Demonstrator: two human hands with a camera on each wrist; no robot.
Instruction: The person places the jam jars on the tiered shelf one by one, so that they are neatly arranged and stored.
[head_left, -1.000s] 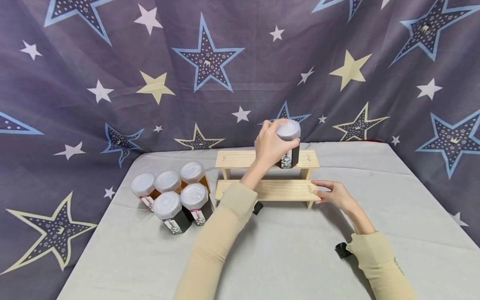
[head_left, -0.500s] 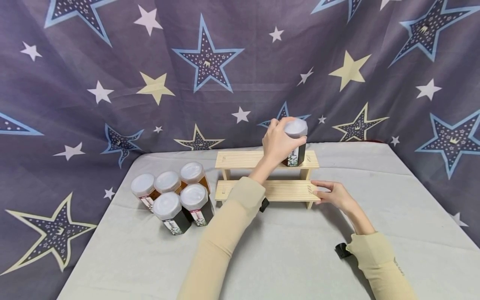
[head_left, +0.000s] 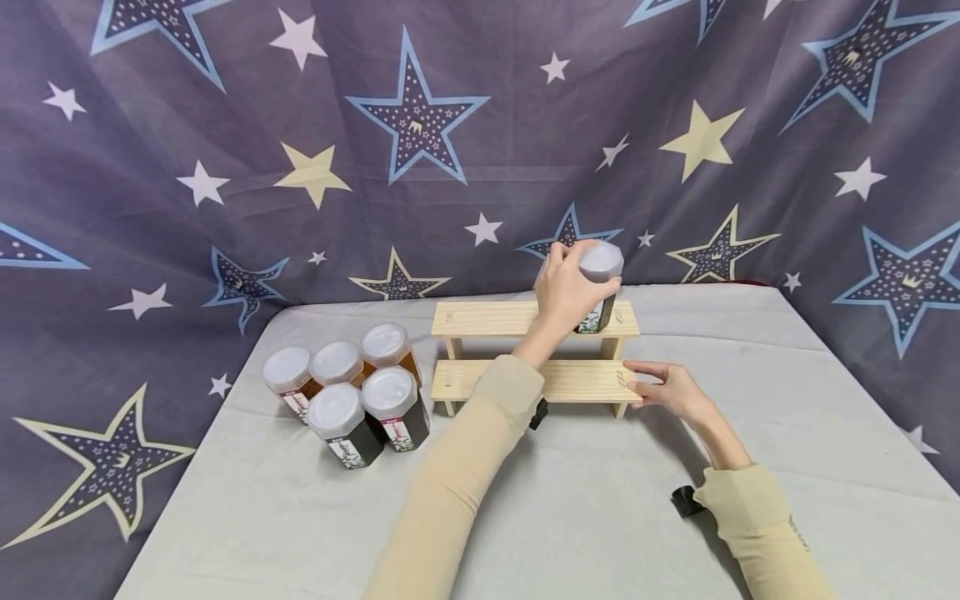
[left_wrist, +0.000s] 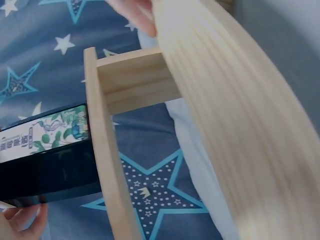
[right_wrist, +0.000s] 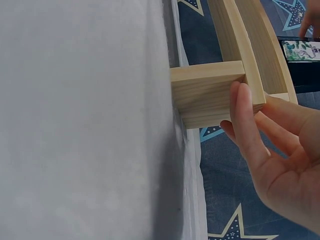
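My left hand (head_left: 564, 292) grips a dark jar (head_left: 594, 318) around its frosted white lid (head_left: 602, 261). The jar stands upright at the right end of the upper board (head_left: 487, 318) of a two-step wooden display shelf. Its base meets that board in the left wrist view, where the printed label (left_wrist: 47, 132) shows leaves. My right hand (head_left: 675, 392) holds the right end of the lower board (head_left: 573, 381), with thumb and fingers on either side of it. In the right wrist view my right hand (right_wrist: 285, 155) is at the board's corner, beside the shelf leg (right_wrist: 207, 95).
Several hexagonal jars with white lids stand grouped left of the shelf, including a dark jar (head_left: 352, 442) in front and an amber jar (head_left: 408, 360) behind. A pale cloth covers the table (head_left: 585, 517). A star-patterned curtain (head_left: 517, 150) hangs right behind it.
My left hand has shifted the jar rightward along the upper board toward its right end. My right hand keeps its hold on the lower board; the grouped jars stay put.
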